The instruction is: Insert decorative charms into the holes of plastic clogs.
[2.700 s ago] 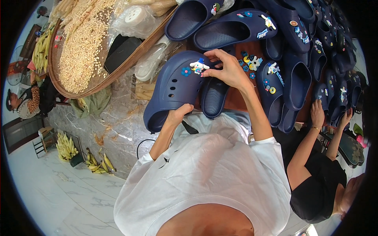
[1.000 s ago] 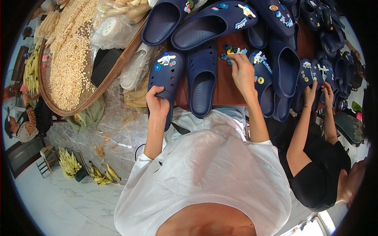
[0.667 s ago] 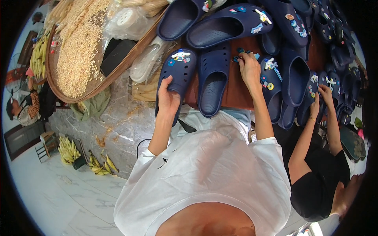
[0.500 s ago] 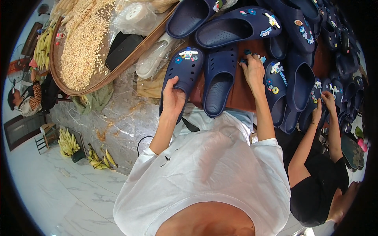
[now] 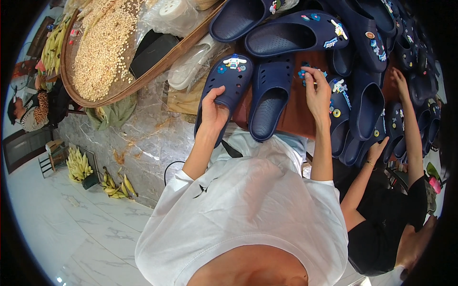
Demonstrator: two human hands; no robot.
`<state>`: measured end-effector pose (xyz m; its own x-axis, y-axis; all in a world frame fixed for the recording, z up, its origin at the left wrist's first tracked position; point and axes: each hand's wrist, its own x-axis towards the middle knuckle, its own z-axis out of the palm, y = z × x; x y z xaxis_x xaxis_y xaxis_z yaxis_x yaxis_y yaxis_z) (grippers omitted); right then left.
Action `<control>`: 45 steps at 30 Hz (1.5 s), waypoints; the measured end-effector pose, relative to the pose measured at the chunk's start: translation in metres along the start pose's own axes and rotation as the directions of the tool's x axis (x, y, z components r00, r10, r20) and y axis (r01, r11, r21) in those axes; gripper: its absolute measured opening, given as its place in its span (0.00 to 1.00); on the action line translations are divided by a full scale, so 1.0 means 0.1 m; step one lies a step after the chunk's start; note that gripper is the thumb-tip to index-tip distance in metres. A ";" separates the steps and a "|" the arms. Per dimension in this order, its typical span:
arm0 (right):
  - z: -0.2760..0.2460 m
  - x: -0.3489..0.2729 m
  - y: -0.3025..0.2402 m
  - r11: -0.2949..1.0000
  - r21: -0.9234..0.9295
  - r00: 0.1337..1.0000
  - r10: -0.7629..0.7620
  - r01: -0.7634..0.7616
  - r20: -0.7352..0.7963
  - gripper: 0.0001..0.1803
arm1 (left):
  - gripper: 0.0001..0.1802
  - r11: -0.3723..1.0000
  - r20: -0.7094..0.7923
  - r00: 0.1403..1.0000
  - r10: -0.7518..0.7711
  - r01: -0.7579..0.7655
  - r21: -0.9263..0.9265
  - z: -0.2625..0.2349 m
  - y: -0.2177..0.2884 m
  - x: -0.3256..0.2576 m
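My left hand (image 5: pixel 213 108) is closed around the heel end of a navy clog (image 5: pixel 224 86), its thumb over the opening's rim. A white character charm and small blue flower charms sit on that clog's toe. Beside it, to the right, a plain navy clog (image 5: pixel 268 97) without charms lies on the brown surface. Over that surface my right hand (image 5: pixel 318 97) has thumb and forefinger bent toward each other next to loose blue flower charms (image 5: pixel 302 74). What is between its fingertips, if anything, is too small to make out.
More navy clogs (image 5: pixel 296 39) lie at the back and right. A woven tray (image 5: pixel 64 71) of pale kernels stands at the left. At the right, another person (image 5: pixel 391 214) in black reaches among the clogs. Bananas (image 5: pixel 117 186) lie at lower left.
My right hand has drawn slightly back and right from the loose charms, uncovering them. My left hand keeps its hold. The other person's far hand has reached farther back, apart from the near hand.
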<state>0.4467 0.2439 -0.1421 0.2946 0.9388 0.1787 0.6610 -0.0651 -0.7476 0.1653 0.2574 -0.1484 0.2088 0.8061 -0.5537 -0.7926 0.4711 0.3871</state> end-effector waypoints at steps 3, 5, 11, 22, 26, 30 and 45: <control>-0.04 -0.07 -0.55 0.970 0.239 0.996 -0.065 0.048 0.066 0.09 | 0.27 1.000 0.015 1.000 -0.008 0.008 -0.009 0.01 -0.02 0.01; 0.11 -0.11 -0.73 0.939 0.343 0.986 -0.090 0.036 0.142 0.09 | 0.27 1.000 0.022 1.000 -0.009 0.009 -0.008 -0.01 -0.05 0.00; 0.57 -0.17 -0.91 0.949 0.308 0.965 -0.138 0.065 0.224 0.07 | 0.24 0.997 -0.009 0.999 0.032 -0.031 0.070 -0.01 -0.17 -0.10; 0.63 -0.20 -0.94 0.958 0.228 0.960 -0.216 0.174 0.177 0.09 | 0.17 0.988 -0.062 0.995 0.076 -0.066 0.139 0.11 -0.21 -0.34; 0.54 -0.22 -0.95 0.960 0.170 0.961 -0.244 0.221 0.132 0.08 | 0.16 0.984 -0.065 0.995 0.075 -0.063 0.164 0.07 -0.24 -0.37; 0.47 -0.20 -0.98 0.964 0.258 0.973 -0.123 0.070 0.193 0.07 | 0.15 0.975 -0.060 0.995 0.080 -0.065 0.212 0.07 -0.25 -0.43; 0.43 -0.12 -0.98 0.962 0.268 0.963 -0.025 -0.050 0.267 0.05 | 0.11 0.955 -0.018 0.996 0.082 -0.074 0.289 -0.11 -0.31 -0.43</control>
<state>0.3486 0.2533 -0.0982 0.0830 0.9963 0.0199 0.4361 -0.0183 -0.8997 0.1745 0.2045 -0.1447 0.1328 0.8357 -0.5329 -0.6064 0.4938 0.6232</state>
